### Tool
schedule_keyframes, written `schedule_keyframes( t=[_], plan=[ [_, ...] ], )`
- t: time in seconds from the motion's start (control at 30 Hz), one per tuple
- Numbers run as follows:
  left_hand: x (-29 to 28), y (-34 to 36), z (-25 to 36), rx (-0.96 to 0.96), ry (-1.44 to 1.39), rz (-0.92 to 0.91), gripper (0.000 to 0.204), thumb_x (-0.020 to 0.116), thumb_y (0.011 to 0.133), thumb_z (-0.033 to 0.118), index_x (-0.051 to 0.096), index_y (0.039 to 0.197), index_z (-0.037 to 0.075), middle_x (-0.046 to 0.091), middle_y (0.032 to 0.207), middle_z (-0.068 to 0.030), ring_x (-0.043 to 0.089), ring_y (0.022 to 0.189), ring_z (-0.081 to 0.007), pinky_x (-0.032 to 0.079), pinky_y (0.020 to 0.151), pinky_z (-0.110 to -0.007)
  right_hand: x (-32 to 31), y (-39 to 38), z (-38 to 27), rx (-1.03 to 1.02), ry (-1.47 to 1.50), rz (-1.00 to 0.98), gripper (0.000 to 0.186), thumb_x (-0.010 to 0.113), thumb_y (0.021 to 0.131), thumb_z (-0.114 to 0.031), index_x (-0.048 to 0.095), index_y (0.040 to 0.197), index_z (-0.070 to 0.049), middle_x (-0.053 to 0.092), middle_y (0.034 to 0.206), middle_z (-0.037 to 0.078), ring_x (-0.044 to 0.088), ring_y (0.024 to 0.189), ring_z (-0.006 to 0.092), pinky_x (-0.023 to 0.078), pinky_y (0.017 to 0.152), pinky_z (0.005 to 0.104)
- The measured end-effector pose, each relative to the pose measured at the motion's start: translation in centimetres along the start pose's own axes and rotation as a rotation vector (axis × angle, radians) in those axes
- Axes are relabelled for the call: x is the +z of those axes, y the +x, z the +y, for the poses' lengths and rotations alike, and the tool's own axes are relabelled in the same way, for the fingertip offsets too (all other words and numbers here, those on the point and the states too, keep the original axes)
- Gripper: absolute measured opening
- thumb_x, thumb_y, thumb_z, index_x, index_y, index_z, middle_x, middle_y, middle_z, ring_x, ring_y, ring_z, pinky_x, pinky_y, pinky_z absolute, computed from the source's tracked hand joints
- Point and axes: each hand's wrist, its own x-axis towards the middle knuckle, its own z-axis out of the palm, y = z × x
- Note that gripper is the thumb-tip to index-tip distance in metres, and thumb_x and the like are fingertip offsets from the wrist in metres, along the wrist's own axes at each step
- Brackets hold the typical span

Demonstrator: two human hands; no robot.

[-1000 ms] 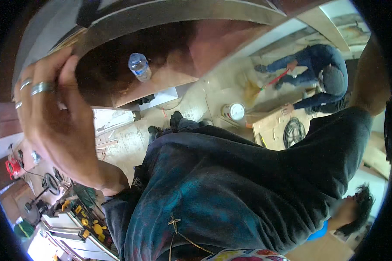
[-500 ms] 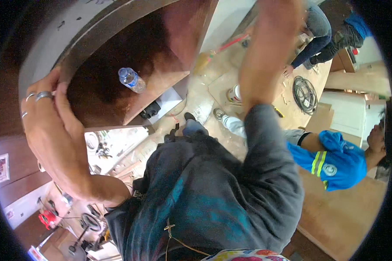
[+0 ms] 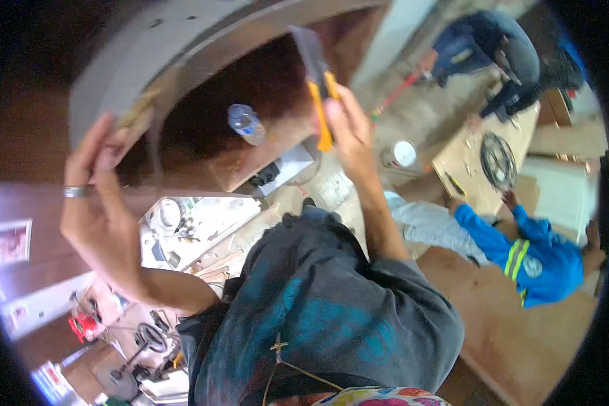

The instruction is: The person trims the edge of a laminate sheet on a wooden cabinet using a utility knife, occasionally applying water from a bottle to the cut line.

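My left hand point(image 3: 98, 189), with a ring on one finger, is raised at the curved front edge of a dark wood cabinet point(image 3: 203, 88). Its fingers pinch around a blurred yellowish piece point(image 3: 139, 111) along that edge, too smeared to name. My right hand point(image 3: 352, 132) is closed on a flat-bladed tool point(image 3: 317, 88) with a yellow-and-black handle. Its grey blade points up and away, in front of the cabinet's dark inside. A clear plastic bottle point(image 3: 247, 125) with a blue cap stands on the cabinet's board, between my hands.
To the right, a person in a blue jacket point(image 3: 548, 271) is close to a plywood board point(image 3: 446, 162) bearing a coiled black cable point(image 3: 499, 160). Another person point(image 3: 494, 54) bends down farther off. A white bucket point(image 3: 402, 154) stands on the floor. Tools and scraps point(image 3: 149, 345) lie lower left.
My right hand has come down from the top of the view, bringing the bladed tool into sight. My left hand has shifted along the edge. The person in blue now leans over the board.
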Motion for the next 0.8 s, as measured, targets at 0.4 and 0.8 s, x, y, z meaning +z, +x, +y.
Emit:
schedule_keyframes(
  t=[0.4,0.8],
  plan=[
    [2.5,-0.7,-1.9,-0.037,-0.630,-0.146,0.048,0.068,0.093,0.016,0.058,0.139,0.005,0.069,0.122,-0.0191,0.067,0.110,-0.0332,0.051,0.097,-0.040,3.0,-5.5,5.3,0.073,-0.045,-0.014,0.039,0.051,0.104,-0.019,0.049,0.140,-0.003,0.059,0.106,0.003,0.055,0.096,0.0113,0.045,0.086,0.0258],
    [4.7,-1.4,-1.0,0.254,-0.473,-0.164,0.084,0.077,0.083,0.035,0.041,0.152,0.004,0.047,0.136,-0.0243,0.047,0.119,-0.0437,0.038,0.106,-0.052,12.8,-9.6,8.4,0.123,0.029,0.381,0.040,0.060,0.099,-0.016,0.053,0.136,-0.004,0.061,0.123,0.010,0.059,0.111,0.0234,0.047,0.096,0.0340]
  ],
)
